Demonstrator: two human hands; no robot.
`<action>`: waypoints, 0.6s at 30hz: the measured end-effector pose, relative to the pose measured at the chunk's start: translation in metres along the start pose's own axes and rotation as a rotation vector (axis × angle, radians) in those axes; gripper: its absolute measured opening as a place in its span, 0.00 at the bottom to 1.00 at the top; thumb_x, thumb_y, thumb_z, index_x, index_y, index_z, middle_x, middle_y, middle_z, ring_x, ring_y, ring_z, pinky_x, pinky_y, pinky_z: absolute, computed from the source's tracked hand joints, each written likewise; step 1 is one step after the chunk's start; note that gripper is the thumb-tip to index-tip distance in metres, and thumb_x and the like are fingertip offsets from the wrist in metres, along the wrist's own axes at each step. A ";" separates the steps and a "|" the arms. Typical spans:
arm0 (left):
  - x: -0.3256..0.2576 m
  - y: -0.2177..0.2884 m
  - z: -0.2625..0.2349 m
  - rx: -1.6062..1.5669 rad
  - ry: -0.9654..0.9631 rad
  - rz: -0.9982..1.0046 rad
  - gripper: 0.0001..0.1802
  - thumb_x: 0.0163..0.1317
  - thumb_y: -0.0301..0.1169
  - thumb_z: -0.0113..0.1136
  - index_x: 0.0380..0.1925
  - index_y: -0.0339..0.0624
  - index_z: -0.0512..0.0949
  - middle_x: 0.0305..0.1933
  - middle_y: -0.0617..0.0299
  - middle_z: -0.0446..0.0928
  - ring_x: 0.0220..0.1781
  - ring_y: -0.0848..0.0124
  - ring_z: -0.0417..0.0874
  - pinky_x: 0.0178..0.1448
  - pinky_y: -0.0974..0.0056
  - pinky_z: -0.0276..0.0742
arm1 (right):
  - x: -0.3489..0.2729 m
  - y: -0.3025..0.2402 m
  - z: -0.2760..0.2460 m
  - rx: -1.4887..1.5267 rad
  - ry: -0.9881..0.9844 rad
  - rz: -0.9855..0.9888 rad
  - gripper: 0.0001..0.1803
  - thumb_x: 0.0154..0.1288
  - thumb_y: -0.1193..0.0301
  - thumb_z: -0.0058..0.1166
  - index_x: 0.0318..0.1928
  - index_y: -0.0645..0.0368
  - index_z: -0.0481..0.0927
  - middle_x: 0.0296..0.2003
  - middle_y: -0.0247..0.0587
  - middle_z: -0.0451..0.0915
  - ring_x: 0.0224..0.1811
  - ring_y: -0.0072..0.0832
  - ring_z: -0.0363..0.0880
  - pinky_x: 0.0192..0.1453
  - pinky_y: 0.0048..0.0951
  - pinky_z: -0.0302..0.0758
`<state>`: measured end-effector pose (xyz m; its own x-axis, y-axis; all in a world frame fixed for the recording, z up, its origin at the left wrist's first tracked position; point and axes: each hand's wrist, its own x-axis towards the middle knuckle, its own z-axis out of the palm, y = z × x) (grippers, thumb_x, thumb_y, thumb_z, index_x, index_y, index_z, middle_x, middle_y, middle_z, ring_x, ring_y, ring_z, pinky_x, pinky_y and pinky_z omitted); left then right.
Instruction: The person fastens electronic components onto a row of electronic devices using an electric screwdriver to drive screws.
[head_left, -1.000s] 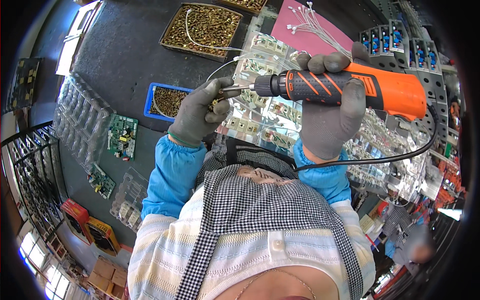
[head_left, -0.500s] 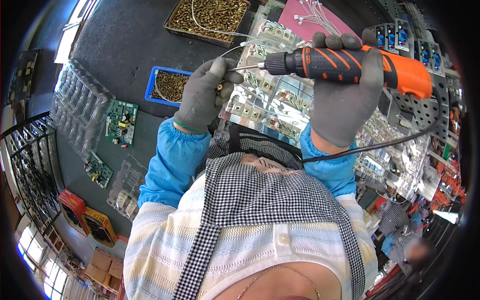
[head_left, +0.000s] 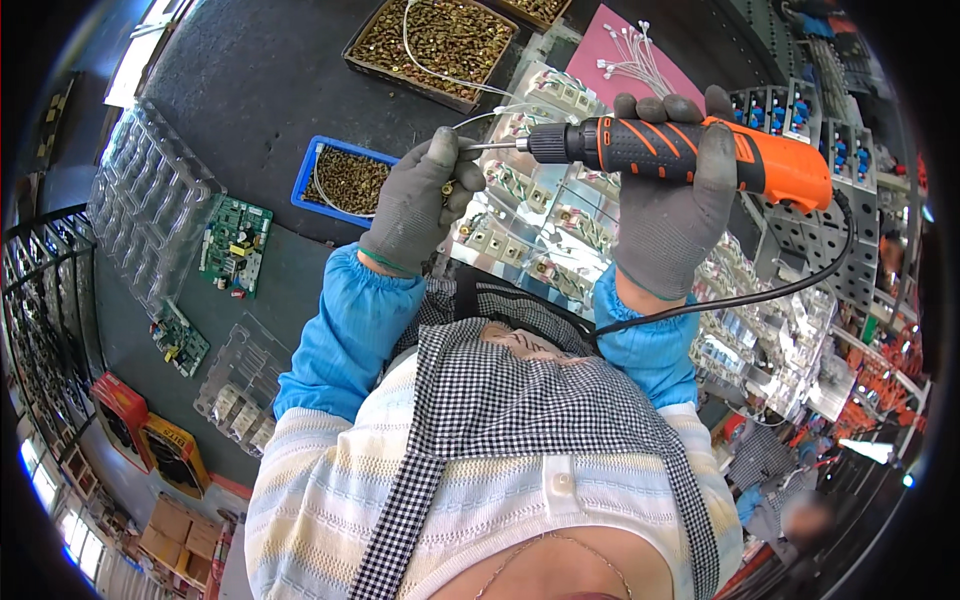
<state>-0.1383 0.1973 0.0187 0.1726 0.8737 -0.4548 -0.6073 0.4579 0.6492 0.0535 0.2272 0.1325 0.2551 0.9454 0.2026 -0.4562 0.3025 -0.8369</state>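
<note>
My right hand (head_left: 672, 215), in a grey glove, is wrapped round an orange and black electric screwdriver (head_left: 650, 148) held level, its bit pointing left. The bit (head_left: 495, 146) reaches the fingertips of my gloved left hand (head_left: 418, 195), where thumb and forefinger pinch at its tip. What sits right at the tip is hidden by the fingers. A small brass-coloured screw (head_left: 447, 188) shows between the curled fingers of that hand. Below the screwdriver lie metal plates with white terminal blocks (head_left: 500, 235) and wires. A black cord (head_left: 760, 300) hangs from the tool's rear across my right sleeve.
Left of the plates stands a blue tray (head_left: 310, 185) of small brass screws, with a larger box (head_left: 352, 55) of them behind. White cables lie on a pink sheet (head_left: 680, 50). Green circuit boards (head_left: 240, 235) and clear plastic trays (head_left: 150, 190) are at the left. Perforated metal parts (head_left: 845, 250) stand right.
The screwdriver has shifted slightly left and turned more level, its bit still at my left fingertips. The whole view has also shifted a little.
</note>
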 end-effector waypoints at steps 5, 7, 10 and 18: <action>-0.002 -0.005 -0.016 0.006 -0.061 0.017 0.22 0.78 0.48 0.49 0.44 0.38 0.77 0.30 0.65 0.78 0.23 0.82 0.67 0.25 0.76 0.63 | -0.002 0.004 0.004 -0.010 0.015 0.065 0.28 0.69 0.65 0.60 0.62 0.64 0.67 0.41 0.43 0.80 0.46 0.36 0.81 0.66 0.59 0.76; -0.006 -0.002 -0.016 0.105 -0.032 0.027 0.21 0.77 0.46 0.52 0.44 0.37 0.78 0.31 0.65 0.79 0.24 0.82 0.69 0.26 0.76 0.65 | -0.001 0.004 0.003 -0.021 -0.001 0.078 0.27 0.69 0.65 0.60 0.62 0.64 0.67 0.42 0.44 0.80 0.46 0.36 0.81 0.66 0.58 0.77; -0.011 0.001 -0.022 0.234 -0.069 0.085 0.17 0.73 0.41 0.59 0.45 0.35 0.80 0.34 0.65 0.81 0.28 0.81 0.73 0.30 0.75 0.69 | 0.005 0.002 0.000 -0.031 0.006 0.124 0.26 0.69 0.64 0.59 0.60 0.65 0.68 0.42 0.46 0.80 0.46 0.36 0.81 0.65 0.57 0.77; -0.014 -0.002 -0.023 0.338 -0.164 0.100 0.20 0.65 0.34 0.69 0.49 0.28 0.80 0.40 0.58 0.84 0.41 0.74 0.85 0.45 0.71 0.81 | 0.009 0.011 -0.039 0.089 0.126 0.177 0.21 0.70 0.64 0.59 0.54 0.67 0.73 0.43 0.51 0.80 0.50 0.43 0.82 0.64 0.58 0.79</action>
<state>-0.1572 0.1803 0.0100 0.2634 0.9190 -0.2933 -0.3420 0.3733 0.8624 0.0841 0.2344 0.1052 0.2664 0.9638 -0.0133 -0.5749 0.1479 -0.8047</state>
